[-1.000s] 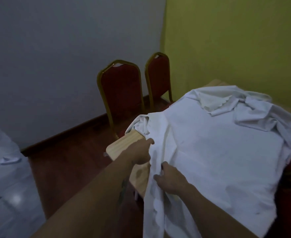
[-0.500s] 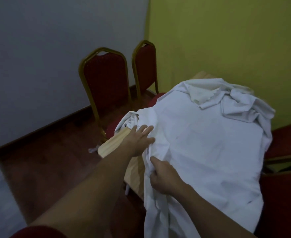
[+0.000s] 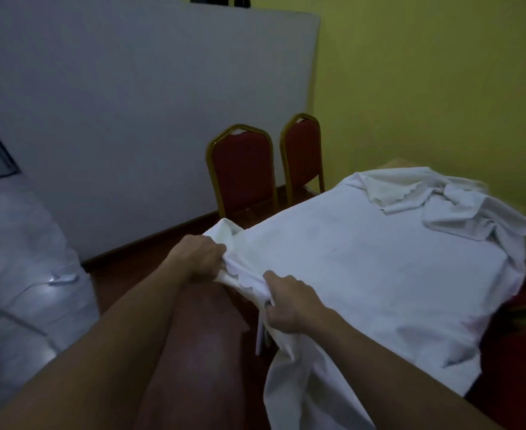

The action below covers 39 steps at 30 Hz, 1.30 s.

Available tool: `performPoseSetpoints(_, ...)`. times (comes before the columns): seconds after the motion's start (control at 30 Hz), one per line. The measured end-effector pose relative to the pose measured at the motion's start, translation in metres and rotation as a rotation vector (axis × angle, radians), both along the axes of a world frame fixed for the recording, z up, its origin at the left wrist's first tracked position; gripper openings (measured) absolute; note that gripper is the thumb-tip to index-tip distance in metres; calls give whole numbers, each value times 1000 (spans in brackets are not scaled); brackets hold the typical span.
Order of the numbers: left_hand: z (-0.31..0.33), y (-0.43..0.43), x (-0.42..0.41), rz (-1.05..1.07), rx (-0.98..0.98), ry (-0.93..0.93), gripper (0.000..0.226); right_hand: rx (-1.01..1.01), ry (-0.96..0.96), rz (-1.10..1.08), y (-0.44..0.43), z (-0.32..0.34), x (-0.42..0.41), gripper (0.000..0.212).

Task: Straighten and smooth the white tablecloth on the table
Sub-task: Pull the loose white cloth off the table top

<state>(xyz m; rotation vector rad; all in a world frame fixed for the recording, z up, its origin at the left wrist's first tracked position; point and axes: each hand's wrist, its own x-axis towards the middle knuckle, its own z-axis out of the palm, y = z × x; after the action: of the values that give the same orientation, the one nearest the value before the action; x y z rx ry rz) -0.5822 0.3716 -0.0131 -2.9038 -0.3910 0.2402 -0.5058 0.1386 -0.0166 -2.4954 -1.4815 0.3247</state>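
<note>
A white tablecloth [image 3: 364, 268] covers the table, flat across the middle and bunched in folds at the far right corner [image 3: 460, 209]. My left hand [image 3: 198, 259] grips the scalloped near-left edge of the cloth. My right hand [image 3: 289, 301] holds the same edge a little further right, where the cloth hangs down over the table's side. A small bit of bare wooden tabletop [image 3: 395, 162] shows at the far end. A white table leg [image 3: 259, 333] shows below my right hand.
Two red chairs with gold frames [image 3: 243, 172] stand against the grey wall beyond the table's left side. A yellow wall runs behind the table. Another white-covered surface [image 3: 22, 268] lies at the left. Red chair seats [image 3: 522, 336] sit at the right.
Both hands have closed on the cloth's near-left edge and pulled it out over the wooden corner, which is now covered. The camera view has shifted back and up.
</note>
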Motion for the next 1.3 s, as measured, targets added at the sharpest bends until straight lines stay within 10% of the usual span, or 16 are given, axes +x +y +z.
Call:
performPoseSetpoints(0.43, 13, -37, -150, 581, -125, 120, 30, -69, 400, 132, -14, -7, -73, 32)
performPoseSetpoints(0.63, 37, -54, -80, 444, -328, -154, 4, -28, 341, 5, -35, 15, -32, 30)
performPoseSetpoints(1.3, 68, -305, 230, 124, -791, -295, 21, 113, 331, -392, -315, 26, 256, 23)
